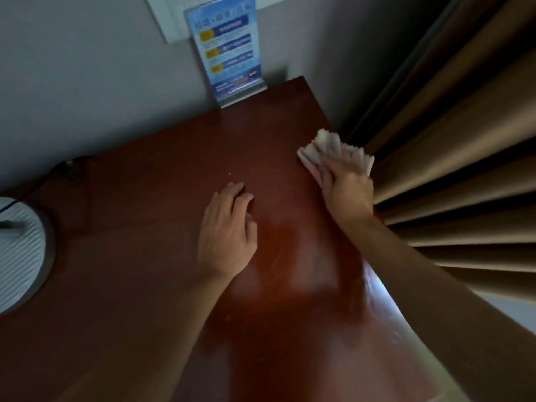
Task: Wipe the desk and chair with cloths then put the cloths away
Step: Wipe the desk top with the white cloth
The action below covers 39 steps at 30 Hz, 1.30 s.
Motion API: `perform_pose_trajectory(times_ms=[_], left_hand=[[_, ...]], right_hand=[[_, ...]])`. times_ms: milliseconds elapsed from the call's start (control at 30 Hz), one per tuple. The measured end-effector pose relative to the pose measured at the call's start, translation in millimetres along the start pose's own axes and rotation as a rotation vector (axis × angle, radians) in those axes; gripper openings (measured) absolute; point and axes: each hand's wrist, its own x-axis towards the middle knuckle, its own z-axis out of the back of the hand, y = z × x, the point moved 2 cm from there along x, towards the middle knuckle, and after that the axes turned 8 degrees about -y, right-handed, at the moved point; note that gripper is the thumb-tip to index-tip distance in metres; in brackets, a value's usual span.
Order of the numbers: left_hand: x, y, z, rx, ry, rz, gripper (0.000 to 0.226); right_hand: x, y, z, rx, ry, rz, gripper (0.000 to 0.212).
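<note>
A dark red-brown wooden desk (162, 175) fills the view. My right hand (346, 190) presses a pale, blurred cloth (336, 152) onto the desk near its right edge, beside the curtain. Its fingers lie over the cloth and are partly hidden in it. My left hand (229, 227) rests on the desk's middle, fingers loosely bent with their tips on the wood, holding nothing. No chair is in view.
A blue sign in a clear stand (229, 50) sits at the desk's back edge against the wall. A round white lamp base (17, 250) with a dark cable stands at the left. Brown pleated curtains (452, 158) hang close along the right edge.
</note>
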Motion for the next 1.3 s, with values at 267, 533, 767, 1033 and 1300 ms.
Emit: perform_pose_trajectory(times_ms=[267, 533, 767, 1033, 1300], left_hand=[[7.1, -31.5, -21.4, 0.002, -0.020, 0.076, 0.044], [8.4, -34.8, -19.9, 0.013, -0.023, 0.092, 0.042], [8.9, -36.3, -20.2, 0.021, -0.044, 0.092, 0.050], [8.1, -34.7, -22.1, 0.019, -0.066, 0.094, 0.042], [8.7, -34.2, -21.7, 0.009, -0.095, 0.084, 0.040]], right_hand=[[-66.3, 7.6, -0.9, 0.160, 0.017, 0.318, 0.030], [-44.6, 28.3, -21.6, 0.144, -0.018, 0.242, 0.034], [57.2, 3.6, -24.6, 0.077, 0.019, 0.081, 0.034], [2.4, 29.2, -26.3, 0.195, 0.107, 0.409, 0.033], [66.8, 37.8, -30.4, 0.080, 0.050, 0.212, 0.033]])
